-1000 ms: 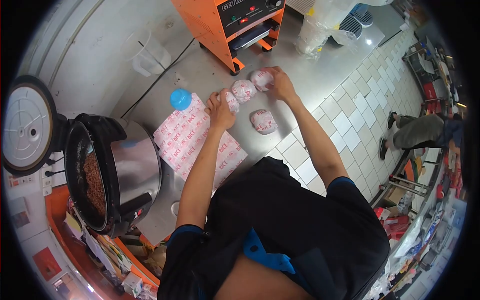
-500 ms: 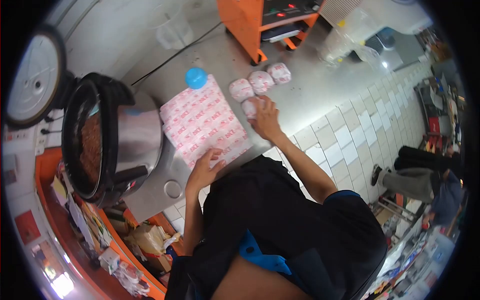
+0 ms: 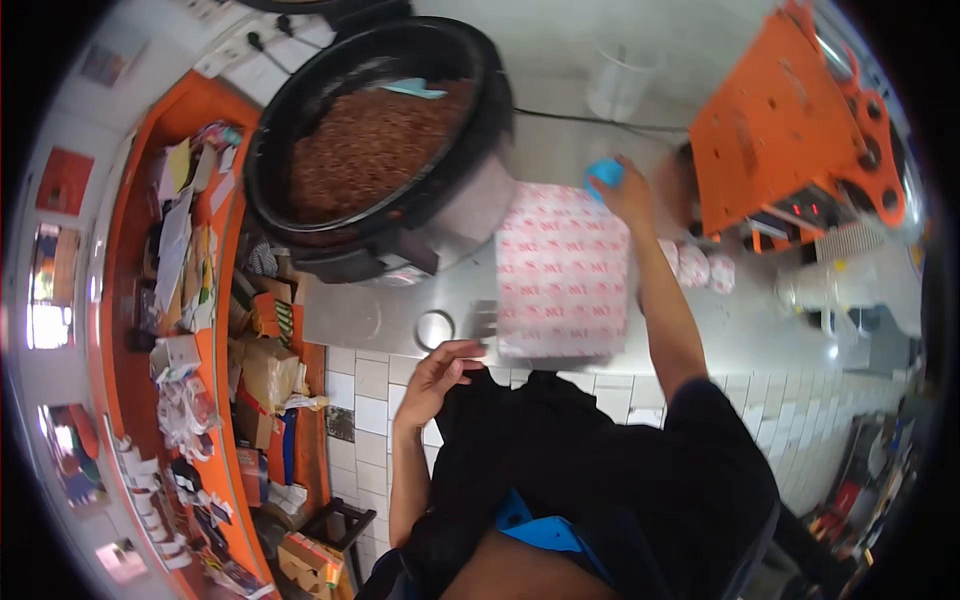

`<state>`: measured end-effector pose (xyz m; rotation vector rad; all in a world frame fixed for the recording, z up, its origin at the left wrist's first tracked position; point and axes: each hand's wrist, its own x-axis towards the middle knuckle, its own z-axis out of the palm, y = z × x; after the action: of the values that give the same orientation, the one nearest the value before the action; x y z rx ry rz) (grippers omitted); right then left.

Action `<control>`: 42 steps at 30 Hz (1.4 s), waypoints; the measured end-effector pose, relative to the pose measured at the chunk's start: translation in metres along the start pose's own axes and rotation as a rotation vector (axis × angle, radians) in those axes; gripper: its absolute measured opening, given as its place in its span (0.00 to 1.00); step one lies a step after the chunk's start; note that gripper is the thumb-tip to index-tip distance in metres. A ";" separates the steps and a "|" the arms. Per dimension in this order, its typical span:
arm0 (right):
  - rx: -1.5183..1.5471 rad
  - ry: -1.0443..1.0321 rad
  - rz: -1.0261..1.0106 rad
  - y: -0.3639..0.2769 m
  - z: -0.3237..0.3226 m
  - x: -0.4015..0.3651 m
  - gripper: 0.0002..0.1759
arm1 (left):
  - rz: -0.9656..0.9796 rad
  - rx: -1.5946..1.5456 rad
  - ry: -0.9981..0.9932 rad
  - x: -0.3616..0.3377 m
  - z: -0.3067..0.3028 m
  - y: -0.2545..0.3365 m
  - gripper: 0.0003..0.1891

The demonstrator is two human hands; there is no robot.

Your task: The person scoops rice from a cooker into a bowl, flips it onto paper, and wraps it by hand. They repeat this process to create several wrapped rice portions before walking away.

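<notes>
My right hand (image 3: 632,198) has its fingers closed around a small blue cup (image 3: 604,176) at the far end of a stack of printed wrapping paper (image 3: 562,270). The paper is white with red print and lies flat on the metal counter (image 3: 380,318). My left hand (image 3: 440,380) hovers at the counter's near edge, left of the paper, fingers loosely stretched and nothing in them. Beyond my right forearm sit paper-wrapped balls (image 3: 693,266) in a row, partly hidden by the arm. To the left stands a large cooker (image 3: 480,190) full of brown cooked rice (image 3: 375,150), with a light blue paddle (image 3: 415,89) in it.
An orange machine (image 3: 770,130) stands at the back right. A clear plastic jug (image 3: 620,85) is by the wall, with a black cable (image 3: 580,120) running past it. A metal ring (image 3: 434,329) lies near the front edge. Orange shelves (image 3: 235,400) hold boxes and papers.
My right hand has left the wrapped balls and taken hold of the blue cup. My left hand has come off the paper to its left. The view has swung left toward the cooker.
</notes>
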<state>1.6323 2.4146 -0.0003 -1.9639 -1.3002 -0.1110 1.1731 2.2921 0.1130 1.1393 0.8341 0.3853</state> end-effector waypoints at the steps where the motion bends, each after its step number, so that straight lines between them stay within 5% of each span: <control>1: 0.195 -0.302 0.339 -0.037 -0.040 -0.012 0.45 | 0.003 -0.280 0.003 0.012 -0.003 -0.008 0.28; 2: 0.473 -0.634 0.504 -0.085 -0.090 -0.025 0.48 | 0.007 -0.565 -0.004 0.026 0.000 -0.017 0.31; 4: 0.862 -1.009 0.182 -0.134 -0.142 -0.062 0.47 | -0.124 -0.960 -0.206 0.055 0.010 0.004 0.35; 6: 0.640 -0.952 0.032 -0.205 -0.181 -0.043 0.40 | -0.174 -0.889 -0.397 0.066 0.014 0.009 0.36; 8: 0.404 -0.600 -0.104 -0.259 -0.193 -0.015 0.28 | -0.255 -0.788 -0.609 0.061 -0.008 0.007 0.37; 10: 0.556 -0.522 -0.140 -0.315 -0.168 0.030 0.16 | -0.184 -0.454 -1.015 0.058 -0.039 -0.002 0.45; 11: 0.515 -0.536 -0.222 -0.340 -0.146 0.056 0.13 | -0.200 -0.455 -1.048 0.054 -0.057 0.001 0.45; 13: 0.271 -0.588 -0.354 -0.371 -0.083 0.110 0.11 | -0.088 -0.353 -0.757 0.044 -0.100 0.013 0.43; 16: -0.611 -0.602 -0.412 -0.364 0.032 0.162 0.15 | -0.158 -0.555 -0.616 0.030 -0.163 0.026 0.45; 19: -0.871 -0.775 -0.428 -0.359 0.081 0.189 0.16 | -0.167 -0.566 -0.680 0.018 -0.203 0.036 0.41; 21: -1.007 -1.094 -0.450 -0.356 0.094 0.197 0.16 | -0.121 -0.446 -0.701 0.016 -0.231 0.033 0.40; 23: -0.900 -0.826 -0.380 -0.373 0.062 0.187 0.14 | -0.122 -0.532 -0.479 0.024 -0.267 0.031 0.39; 26: -1.100 -1.056 -0.198 -0.405 0.007 0.180 0.13 | 0.473 -0.472 0.216 0.038 -0.323 0.049 0.30; 27: -1.086 -0.969 -0.138 -0.409 -0.008 0.168 0.13 | 0.411 -0.756 0.464 0.052 -0.330 0.074 0.30; 29: -1.086 -0.906 -0.069 -0.400 -0.002 0.157 0.14 | 0.640 -1.045 0.792 0.099 -0.336 0.113 0.35; 31: -0.916 -0.605 -0.110 -0.364 0.031 0.142 0.14 | 0.679 -1.165 0.708 0.140 -0.324 0.157 0.39; 36: -0.904 -0.881 -0.029 -0.425 0.030 0.122 0.13 | 0.770 -1.269 0.639 0.163 -0.304 0.169 0.45; 38: -0.877 -0.915 -0.151 -0.449 0.026 0.096 0.15 | 0.745 -1.353 0.510 0.164 -0.306 0.162 0.47; 40: -0.831 -0.879 -0.305 -0.457 0.014 0.083 0.15 | 0.704 -1.329 0.607 0.166 -0.307 0.162 0.47; 42: -0.855 -0.885 -0.046 -0.444 -0.002 0.116 0.15 | 0.739 -1.258 0.665 0.164 -0.304 0.167 0.46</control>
<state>1.3250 2.5847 0.2958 -2.8733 -2.0915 0.2608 1.0736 2.6606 0.1506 0.0371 0.4909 1.6851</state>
